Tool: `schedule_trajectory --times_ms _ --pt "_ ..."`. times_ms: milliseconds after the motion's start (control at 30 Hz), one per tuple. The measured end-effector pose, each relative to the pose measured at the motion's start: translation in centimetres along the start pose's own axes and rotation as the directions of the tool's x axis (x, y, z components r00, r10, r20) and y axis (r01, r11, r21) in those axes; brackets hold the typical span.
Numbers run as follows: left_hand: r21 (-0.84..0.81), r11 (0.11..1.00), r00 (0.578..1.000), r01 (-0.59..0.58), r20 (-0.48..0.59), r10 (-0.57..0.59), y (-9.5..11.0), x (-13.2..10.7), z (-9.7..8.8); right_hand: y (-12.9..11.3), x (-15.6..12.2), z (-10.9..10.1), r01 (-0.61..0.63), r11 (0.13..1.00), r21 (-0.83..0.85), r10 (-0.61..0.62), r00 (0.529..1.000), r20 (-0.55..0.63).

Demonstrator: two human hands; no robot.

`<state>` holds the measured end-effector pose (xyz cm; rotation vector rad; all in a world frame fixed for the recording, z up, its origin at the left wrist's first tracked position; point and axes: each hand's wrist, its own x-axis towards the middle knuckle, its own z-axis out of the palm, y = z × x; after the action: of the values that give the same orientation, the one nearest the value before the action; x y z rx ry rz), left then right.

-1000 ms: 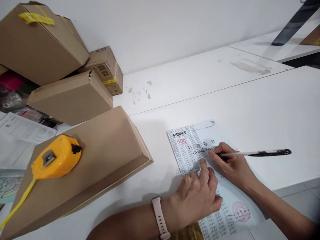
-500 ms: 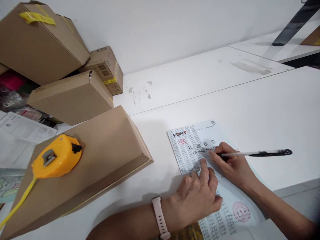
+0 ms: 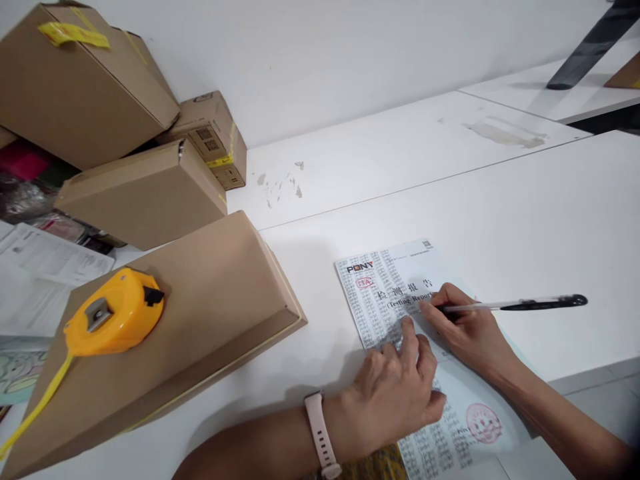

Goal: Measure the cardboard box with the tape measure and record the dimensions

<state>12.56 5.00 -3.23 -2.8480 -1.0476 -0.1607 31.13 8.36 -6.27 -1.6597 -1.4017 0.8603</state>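
Note:
A printed report sheet (image 3: 387, 283) with a red stamp lies on the white table (image 3: 525, 220). My right hand (image 3: 467, 327) pinches a black and clear pen (image 3: 520, 305), its tip down on the sheet near the heading. My left hand (image 3: 395, 393), a pale watch strap on its wrist, rests on the lower part of the sheet with its fingers curled and its fingertips pressing the paper.
A flat cardboard box (image 3: 200, 320) lies to the left with a yellow tape measure (image 3: 113, 320) on top, its tape trailing off. Behind it stand stacked cardboard boxes (image 3: 90, 87) against the wall. Loose papers (image 3: 35, 267) lie at the far left.

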Motion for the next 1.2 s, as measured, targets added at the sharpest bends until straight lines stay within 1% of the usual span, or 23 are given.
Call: schedule_trajectory --times_ms 100,300,433,667,767,933,1067,1200 --pt "-0.003 1.000 1.000 -0.001 0.004 0.001 -0.08 0.06 -0.16 -0.01 0.04 -0.02 0.016 1.000 -0.004 -0.016 1.000 0.002" --pt "0.005 1.000 1.000 -0.002 -0.002 0.002 -0.08 0.03 -0.16 -0.06 -0.03 -0.11 -0.005 1.000 -0.008 0.005 1.000 -0.017" --pt "0.000 1.000 1.000 -0.005 -0.001 0.005 -0.02 0.07 -0.11 0.11 -0.07 -0.15 0.005 1.000 0.000 -0.005 1.000 -0.004" --pt "-0.004 1.000 1.000 0.001 -0.019 -0.001 0.01 -0.04 0.17 0.11 -0.09 -0.18 -0.051 0.999 -0.017 0.051 0.999 -0.018" --pt "-0.007 1.000 1.000 0.008 -0.021 -0.009 0.01 -0.08 0.13 -0.01 -0.07 -0.21 -0.055 0.998 -0.019 0.055 0.998 -0.026" --pt "-0.004 1.000 1.000 0.005 -0.021 -0.005 -0.04 0.04 -0.09 -0.28 -0.01 -0.21 -0.063 0.998 -0.007 0.063 0.998 -0.001" --pt "-0.012 1.000 1.000 0.009 -0.019 -0.009 0.01 0.09 0.03 -0.37 0.04 -0.17 -0.063 0.998 -0.009 0.063 0.998 -0.021" --pt "-0.017 1.000 1.000 0.005 -0.012 -0.005 0.04 0.04 0.11 -0.24 0.07 -0.15 -0.061 0.998 -0.028 0.060 0.998 -0.009"
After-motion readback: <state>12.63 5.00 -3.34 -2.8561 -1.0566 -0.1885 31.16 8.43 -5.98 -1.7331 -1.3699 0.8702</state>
